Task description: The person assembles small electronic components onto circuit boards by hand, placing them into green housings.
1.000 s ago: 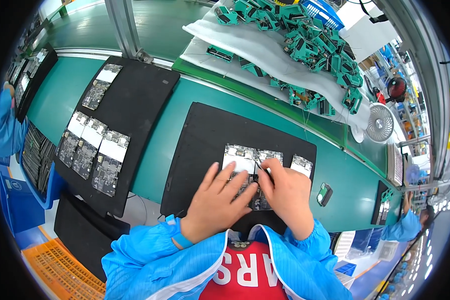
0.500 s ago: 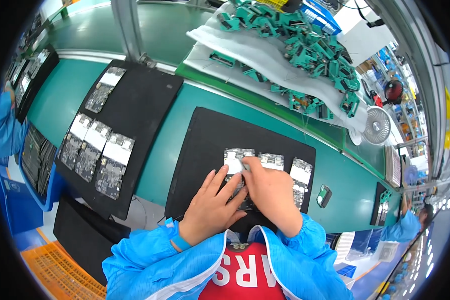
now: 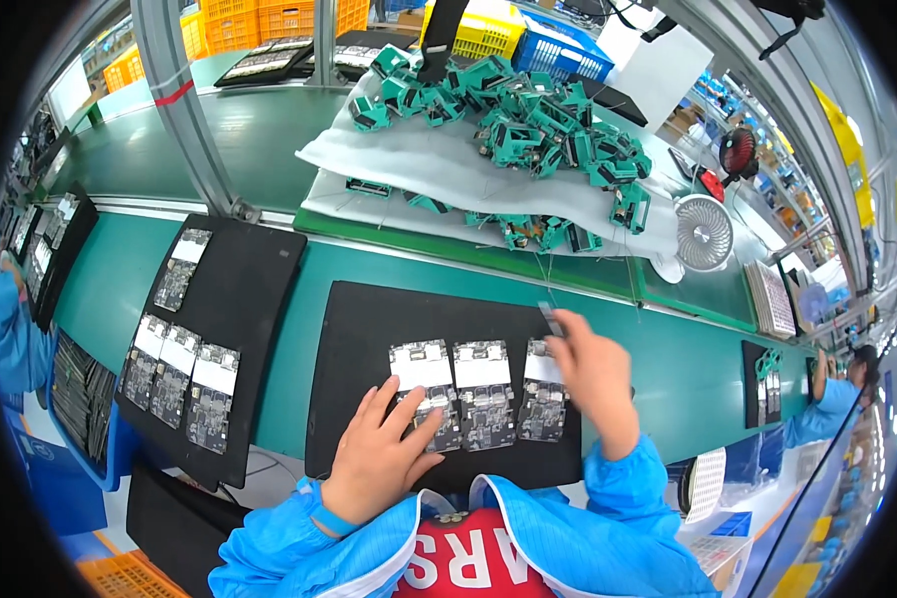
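Observation:
Three dark circuit boards with white strips lie side by side on a black mat [image 3: 359, 319]. On the left circuit board [image 3: 419, 364] rest the fingertips of my left hand [image 3: 379, 444], its fingers spread. The middle circuit board [image 3: 485, 399] lies untouched. My right hand [image 3: 598, 369] is raised beside the right circuit board [image 3: 541, 409] and overlaps its edge in view. Between its thumb and fingers it pinches a small flat grey strip [image 3: 550, 317], its exact kind unclear.
A second black mat [image 3: 244, 289] to the left carries several more circuit boards. Behind, green clamp-like fixtures [image 3: 528, 120] pile up on white foam [image 3: 339, 149] on a raised shelf. A white fan [image 3: 704, 233] stands at the back right. Co-workers' sleeves show at both sides.
My right hand has lifted off the left circuit board and moved right with the grey strip. My left hand stays on that board. The view has shifted, showing more of the shelf.

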A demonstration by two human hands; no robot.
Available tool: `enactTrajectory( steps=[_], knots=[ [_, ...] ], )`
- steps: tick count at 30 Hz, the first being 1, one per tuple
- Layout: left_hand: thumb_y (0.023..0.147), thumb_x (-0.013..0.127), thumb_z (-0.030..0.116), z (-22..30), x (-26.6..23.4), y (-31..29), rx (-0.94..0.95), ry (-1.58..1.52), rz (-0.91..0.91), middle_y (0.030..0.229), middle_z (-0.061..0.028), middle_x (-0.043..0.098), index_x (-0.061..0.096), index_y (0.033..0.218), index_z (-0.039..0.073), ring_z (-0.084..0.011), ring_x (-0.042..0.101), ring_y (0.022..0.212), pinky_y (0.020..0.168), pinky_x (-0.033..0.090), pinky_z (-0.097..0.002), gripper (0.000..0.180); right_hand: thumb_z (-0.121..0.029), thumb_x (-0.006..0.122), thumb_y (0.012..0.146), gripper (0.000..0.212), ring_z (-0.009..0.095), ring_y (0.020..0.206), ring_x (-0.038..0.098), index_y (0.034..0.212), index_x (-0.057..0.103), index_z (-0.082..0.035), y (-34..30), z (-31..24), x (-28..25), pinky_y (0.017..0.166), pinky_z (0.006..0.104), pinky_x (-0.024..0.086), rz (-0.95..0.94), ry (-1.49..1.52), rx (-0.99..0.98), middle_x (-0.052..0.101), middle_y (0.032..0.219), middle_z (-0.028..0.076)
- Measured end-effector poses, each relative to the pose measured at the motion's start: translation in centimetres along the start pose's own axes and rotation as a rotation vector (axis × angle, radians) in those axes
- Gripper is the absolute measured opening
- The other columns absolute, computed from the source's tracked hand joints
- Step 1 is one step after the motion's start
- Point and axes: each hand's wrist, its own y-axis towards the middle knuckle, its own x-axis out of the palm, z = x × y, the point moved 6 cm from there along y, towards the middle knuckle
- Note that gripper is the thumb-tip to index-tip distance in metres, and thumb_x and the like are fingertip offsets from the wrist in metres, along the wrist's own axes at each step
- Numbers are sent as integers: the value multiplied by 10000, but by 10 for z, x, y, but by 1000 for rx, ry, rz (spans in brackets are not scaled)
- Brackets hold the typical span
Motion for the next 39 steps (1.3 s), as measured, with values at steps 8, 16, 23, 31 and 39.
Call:
enactTrajectory(
  steps=[8, 16, 23, 31, 39],
  knots=[
    [813, 770, 362, 16, -36, 41, 14, 213, -154, 1211, -134, 613, 587, 1336, 154, -331, 576, 1161, 1023, 433, -566, 592, -130, 709, 865, 141, 339, 733, 661, 995, 693, -77, -8, 95, -10, 647, 444, 523, 153, -151, -82, 686, 832, 140],
    [770, 798, 273, 30, -73, 161, 56, 393, 174, 1169, -115, 626, 588, 1331, 118, -298, 609, 1069, 893, 487, -445, 619, -95, 702, 871, 122, 297, 687, 640, 991, 686, -85, 92, 26, -72, 617, 380, 501, 290, 289, -289, 667, 800, 112],
    [781, 785, 280, -43, -49, 284, 129, 363, 592, 1277, -143, 595, 569, 1356, 104, -326, 563, 1189, 981, 462, -428, 639, -125, 691, 864, 424, 351, 1205, 556, 1276, 593, -98, 238, 4, -56, 993, 448, 486, 466, 33, -474, 639, 1256, 149],
    [743, 810, 246, -89, -6, 329, 60, 144, 569, 1300, -110, 588, 581, 1339, 128, -320, 541, 1221, 956, 469, -461, 649, -145, 762, 800, 662, 372, 1181, 537, 1406, 496, -131, 283, 30, -22, 1017, 475, 428, 340, -166, -332, 617, 1252, 159],
    [810, 769, 217, -115, -67, 258, 19, -267, 398, 1260, -185, 610, 572, 1346, 48, -346, 621, 1085, 944, 500, -411, 596, -70, 757, 788, 609, 351, 1140, 570, 1359, 548, -100, 230, 21, -70, 963, 421, 467, 565, 311, -354, 624, 1215, 140]
  ],
)
